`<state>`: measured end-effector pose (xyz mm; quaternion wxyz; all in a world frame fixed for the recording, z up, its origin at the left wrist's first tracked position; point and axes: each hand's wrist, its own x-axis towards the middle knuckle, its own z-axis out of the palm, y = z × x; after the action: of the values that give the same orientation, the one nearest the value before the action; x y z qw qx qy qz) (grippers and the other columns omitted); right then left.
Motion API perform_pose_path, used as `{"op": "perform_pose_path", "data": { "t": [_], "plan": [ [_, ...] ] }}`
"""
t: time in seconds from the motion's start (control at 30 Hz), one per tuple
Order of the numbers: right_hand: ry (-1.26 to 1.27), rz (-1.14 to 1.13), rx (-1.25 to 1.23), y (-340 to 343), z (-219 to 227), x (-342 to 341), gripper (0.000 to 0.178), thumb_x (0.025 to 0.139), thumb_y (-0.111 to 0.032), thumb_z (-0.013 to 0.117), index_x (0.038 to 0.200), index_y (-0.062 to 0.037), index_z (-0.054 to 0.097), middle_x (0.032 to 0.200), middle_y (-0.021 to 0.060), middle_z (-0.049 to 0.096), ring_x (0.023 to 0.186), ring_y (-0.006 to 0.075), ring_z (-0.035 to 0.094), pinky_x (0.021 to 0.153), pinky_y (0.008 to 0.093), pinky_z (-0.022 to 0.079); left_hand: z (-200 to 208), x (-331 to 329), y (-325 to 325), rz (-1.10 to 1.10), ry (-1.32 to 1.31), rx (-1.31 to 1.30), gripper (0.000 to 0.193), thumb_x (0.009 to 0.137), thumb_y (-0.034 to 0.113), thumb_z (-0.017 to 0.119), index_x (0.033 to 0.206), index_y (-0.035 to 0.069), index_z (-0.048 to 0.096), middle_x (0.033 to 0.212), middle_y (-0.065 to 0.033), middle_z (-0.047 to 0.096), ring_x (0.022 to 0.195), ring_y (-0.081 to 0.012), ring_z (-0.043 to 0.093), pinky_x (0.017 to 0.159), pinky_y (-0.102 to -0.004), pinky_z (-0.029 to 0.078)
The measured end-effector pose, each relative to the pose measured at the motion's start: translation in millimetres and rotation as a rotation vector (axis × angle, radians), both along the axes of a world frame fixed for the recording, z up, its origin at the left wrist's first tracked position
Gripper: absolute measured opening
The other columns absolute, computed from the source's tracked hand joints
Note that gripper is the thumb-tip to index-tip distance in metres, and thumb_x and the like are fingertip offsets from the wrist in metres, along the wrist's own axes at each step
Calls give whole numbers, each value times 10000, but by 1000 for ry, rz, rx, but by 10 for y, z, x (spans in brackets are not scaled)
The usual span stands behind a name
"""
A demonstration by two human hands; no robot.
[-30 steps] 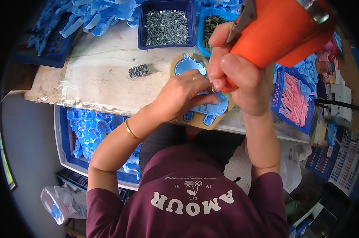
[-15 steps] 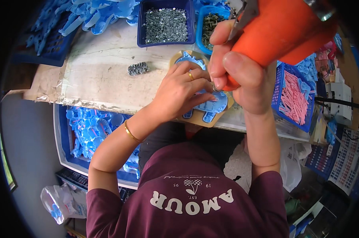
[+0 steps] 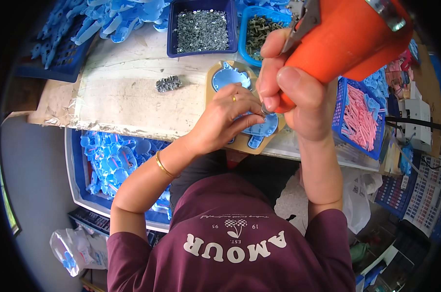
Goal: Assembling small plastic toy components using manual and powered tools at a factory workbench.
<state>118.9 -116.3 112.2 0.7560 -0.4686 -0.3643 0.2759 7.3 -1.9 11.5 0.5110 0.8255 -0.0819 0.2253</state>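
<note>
My right hand (image 3: 298, 92) is closed round an orange power screwdriver (image 3: 337, 39), whose tip points down and left. Under it lies a light blue plastic toy-like shell (image 3: 230, 78), set in a tan holding block (image 3: 212, 87) at the table's front edge. My left hand (image 3: 225, 114), with a ring on one finger, lies over the middle of the shell. Its thumb and fingertips come together right beside the screwdriver's tip; whatever they pinch is too small to make out. The hand hides the shell's middle.
A small pile of metal pieces (image 3: 168, 84) lies on the table (image 3: 128, 97). Behind stand a dark blue bin of small metal parts (image 3: 170, 41) and a light blue tub (image 3: 242, 46). A basket with pink pieces (image 3: 359, 121) stands right; a crate of blue parts (image 3: 74, 170) sits below left.
My left hand has drawn slightly toward me, with its fingers more gathered, uncovering more of the shell's round far end. The screwdriver has barely shifted.
</note>
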Motion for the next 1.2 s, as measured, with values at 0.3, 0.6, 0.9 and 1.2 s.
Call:
{"op": "perform_pose_path", "data": {
  "t": [0.3, 0.6, 0.9, 1.2],
  "plan": [
    [62, 12, 2, -42, 20, -14, 202, 836, -66, 703, 992, 52, 654, 693, 21, 640, 551, 67, 596, 549, 232, 492, 5, 1, 3, -179, 81, -79, 110, 947, 157, 704, 1004, 63, 707, 1010, -91, 687, 1037, -310, 603, 946, -420, 471],
    [-183, -109, -185, -235, -278, 71, 357, 880, -191, 618, 1139, 49, 568, 708, 81, 612, 534, 118, 527, 497, 256, 450, 34, -47, -7, 40, -22, 408, 372, 777, 318, 810, 1048, 88, 701, 1162, -62, 657, 1101, -294, 596, 1018, -418, 465],
    [-107, -171, -197, -211, -451, 49, 298, 877, -164, 610, 1084, 45, 566, 701, 84, 606, 536, 112, 530, 494, 245, 451, -118, -77, -48, 59, -27, 610, 349, 765, 314, 797, 1018, 95, 700, 1118, -38, 662, 1130, -251, 587, 1068, -404, 437],
    [-252, -314, -190, -227, -667, -43, 93, 867, -66, 608, 915, -7, 555, 668, 56, 585, 517, 87, 519, 486, 230, 447, -132, -79, -64, 74, -28, 650, 343, 772, 322, 781, 1000, 83, 689, 1075, -57, 656, 1138, -258, 582, 1110, -416, 418]
  ]
}}
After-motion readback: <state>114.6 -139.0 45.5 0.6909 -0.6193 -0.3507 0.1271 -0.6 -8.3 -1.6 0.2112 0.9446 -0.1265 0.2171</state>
